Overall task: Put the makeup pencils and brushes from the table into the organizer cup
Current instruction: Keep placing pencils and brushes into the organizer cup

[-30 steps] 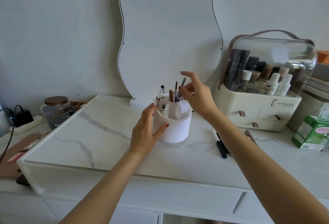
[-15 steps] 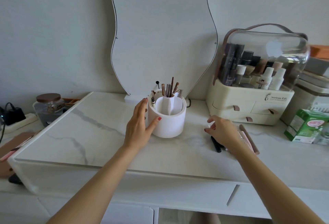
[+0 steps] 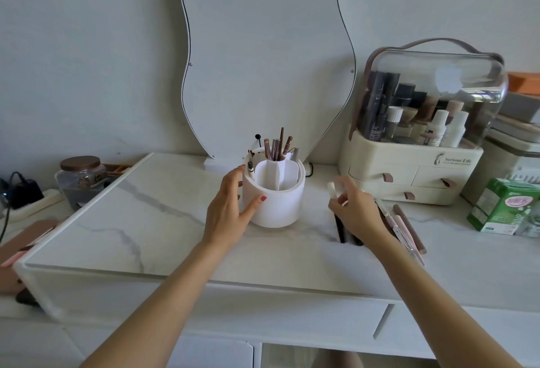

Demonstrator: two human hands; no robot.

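A white round organizer cup (image 3: 277, 204) with inner dividers stands mid-table; several brown pencils (image 3: 277, 147) stick up from its back compartment. My left hand (image 3: 230, 209) wraps the cup's left side, thumb on the front wall. Right of the cup, my right hand (image 3: 355, 209) is closed on a white-tipped pencil (image 3: 332, 189), lifted slightly off the table. A black pencil (image 3: 339, 228) lies just under that hand. Pink and brown pencils and brushes (image 3: 404, 228) lie further right, partly hidden by my wrist.
A wavy mirror (image 3: 263, 54) leans on the wall behind the cup. A cream cosmetics case (image 3: 409, 174) with a clear lid stands at the right, a green carton (image 3: 496, 207) beside it. A glass jar (image 3: 80, 179) sits far left, off the marble table top (image 3: 146, 221).
My right hand left the cup's top, went down to the items right of the cup, and now has closed on a white-tipped pencil and raised it. My left hand stays on the cup.
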